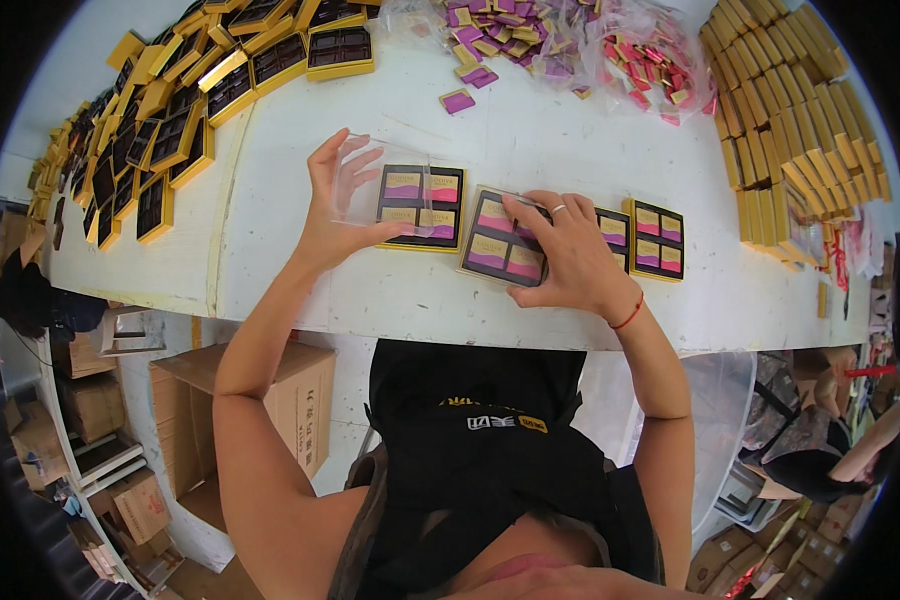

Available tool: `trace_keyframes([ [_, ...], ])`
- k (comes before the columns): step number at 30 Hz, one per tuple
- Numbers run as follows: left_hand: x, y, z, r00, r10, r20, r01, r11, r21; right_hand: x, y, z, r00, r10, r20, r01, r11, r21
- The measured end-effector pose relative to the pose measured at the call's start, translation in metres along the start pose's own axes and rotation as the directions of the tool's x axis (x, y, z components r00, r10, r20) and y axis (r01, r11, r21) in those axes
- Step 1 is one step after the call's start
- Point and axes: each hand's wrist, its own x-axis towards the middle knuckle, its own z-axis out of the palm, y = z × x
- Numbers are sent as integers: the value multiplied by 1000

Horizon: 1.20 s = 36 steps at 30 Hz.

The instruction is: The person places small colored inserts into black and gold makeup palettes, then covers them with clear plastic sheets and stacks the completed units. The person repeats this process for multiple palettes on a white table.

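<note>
My left hand [332, 205] holds a clear plastic lid [358, 172] by its left side, thumb at the near edge and fingers curled at the far edge. The lid overlaps a gold-rimmed box [449, 238] with a black tray holding purple and pink wrapped squares. Just right of it, my right hand [575, 250] is closed around a similar filled box [490, 225], tilted slightly, with what looks like a clear cover over it. Two more filled boxes stand farther right; my right hand partly hides one, and the outer box [658, 240] shows whole.
Many gold boxes with dark trays [175, 120] are heaped at the far left. Loose purple squares [505, 30] and a plastic bag of red-pink ones [650, 65] lie at the back. Gold boxes [785, 120] are stacked high at the right. A cardboard carton [295, 400] stands below the table's front edge.
</note>
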Motion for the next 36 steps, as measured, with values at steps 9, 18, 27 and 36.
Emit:
trace_keyframes([
  [9, -17, 23, 13, 990, -73, -122, 37, 961, -274, -4, -3, 11, 998, -49, -27, 46, 995, -90],
  [18, -22, 28, 27, 994, 32, 109, -21, 995, -100, 59, -49, -12, 958, -227, -175, 274, 907, 321],
  [27, -20, 8, -7, 963, -208, 171, 138, 926, 353, 103, -27, 40, 977, -199, 79, 183, 967, 175],
  [36, -18, 2, -3, 979, -61, 196, -62, 822, 566, 94, -15, 46, 943, -333, 20, 331, 942, 61],
])
